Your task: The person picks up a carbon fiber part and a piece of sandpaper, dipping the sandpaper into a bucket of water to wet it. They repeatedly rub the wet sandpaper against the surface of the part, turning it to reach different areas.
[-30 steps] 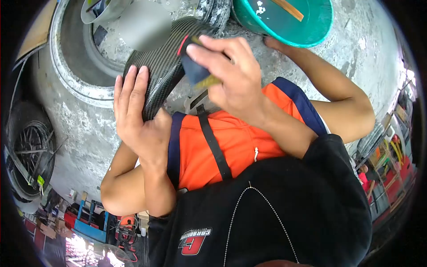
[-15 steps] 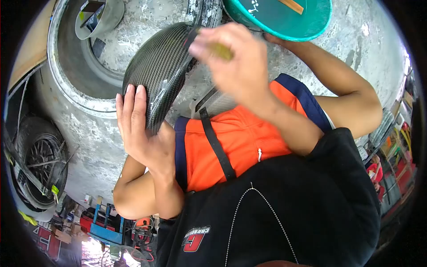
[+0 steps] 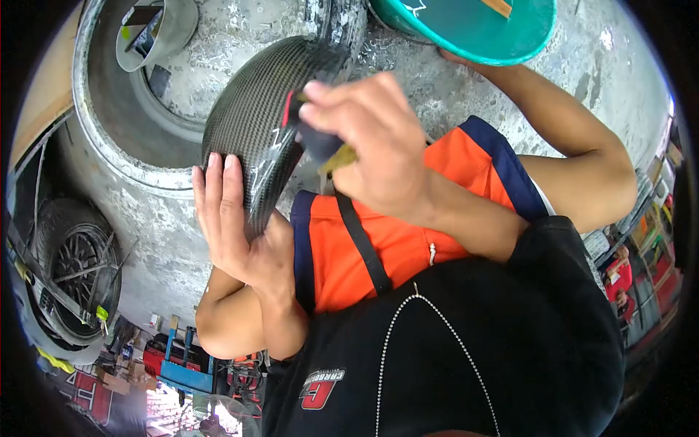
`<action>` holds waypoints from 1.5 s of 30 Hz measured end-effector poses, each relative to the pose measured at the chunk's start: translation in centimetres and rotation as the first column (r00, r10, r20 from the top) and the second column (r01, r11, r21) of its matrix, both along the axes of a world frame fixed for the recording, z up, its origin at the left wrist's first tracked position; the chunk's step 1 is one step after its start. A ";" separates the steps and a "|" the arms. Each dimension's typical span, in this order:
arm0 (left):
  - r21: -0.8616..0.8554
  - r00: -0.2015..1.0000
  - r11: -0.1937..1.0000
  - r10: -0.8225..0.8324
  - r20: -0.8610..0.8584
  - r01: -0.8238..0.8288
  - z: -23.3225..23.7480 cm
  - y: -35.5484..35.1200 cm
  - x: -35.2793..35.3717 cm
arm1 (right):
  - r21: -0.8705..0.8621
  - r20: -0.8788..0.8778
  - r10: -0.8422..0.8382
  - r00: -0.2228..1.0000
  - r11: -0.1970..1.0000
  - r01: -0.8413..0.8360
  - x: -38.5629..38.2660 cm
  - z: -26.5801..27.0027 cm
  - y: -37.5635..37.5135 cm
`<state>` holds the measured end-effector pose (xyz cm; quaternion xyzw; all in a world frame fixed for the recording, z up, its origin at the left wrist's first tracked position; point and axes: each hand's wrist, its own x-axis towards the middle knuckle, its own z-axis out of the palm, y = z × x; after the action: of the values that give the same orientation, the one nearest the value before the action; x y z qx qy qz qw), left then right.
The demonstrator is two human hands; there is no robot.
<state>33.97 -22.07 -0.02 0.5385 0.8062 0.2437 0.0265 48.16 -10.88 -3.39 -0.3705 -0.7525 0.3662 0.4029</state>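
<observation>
A curved, glossy carbon-fibre part (image 3: 244, 109), shaped like a fender, stands tilted in front of me. My left hand (image 3: 244, 233) grips its lower end, several fingers laid along the outer face and the palm against the edge. In my right hand (image 3: 382, 146), closed and slightly blurred, is a dark pad (image 3: 317, 142) with a red edge and an olive-yellow piece at its lower side. The pad lies at the right edge of the part's shiny face; its exact kind and its contact with the surface are hard to make out.
A green basin (image 3: 473, 33) holding a wooden stick stands at the upper right. Left of the part is a large round grey mould or ring (image 3: 84, 95), with a whitish container (image 3: 175, 40) by it. A wheel (image 3: 76, 255) lies at far left. A person in red (image 3: 619, 280) is at far right.
My right hand has moved down and left along the part with the pad, from near the top end to mid-height. The left hand keeps its place on the lower end.
</observation>
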 end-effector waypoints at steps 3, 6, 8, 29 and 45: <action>-0.032 1.000 0.999 -0.006 -0.027 0.005 0.4 -0.3 0.0 | -0.178 0.122 -0.185 0.975 0.963 0.205 0.1 -3.3 2.8; 0.017 1.000 1.000 -0.023 -0.007 0.024 0.1 -0.1 0.0 | 0.041 0.121 -0.114 0.986 0.993 0.110 0.1 -1.8 1.5; -0.016 1.000 1.000 -0.003 0.007 0.003 0.4 -0.3 0.3 | 0.088 0.074 0.004 0.997 0.996 -0.010 -0.2 0.1 -0.8; -0.019 1.000 1.000 0.003 -0.020 -0.003 0.4 -0.3 0.3 | -0.146 0.172 -0.164 0.971 0.971 0.190 1.4 -4.2 2.2; -0.031 1.000 1.000 0.002 -0.002 -0.002 0.9 0.4 0.1 | -0.314 0.185 -0.229 0.956 0.908 0.279 1.6 -4.8 3.6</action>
<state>34.04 -21.67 0.90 0.5376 0.8103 0.2307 0.0338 49.81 -7.28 -8.14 -0.5542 -0.6511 0.4059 0.3226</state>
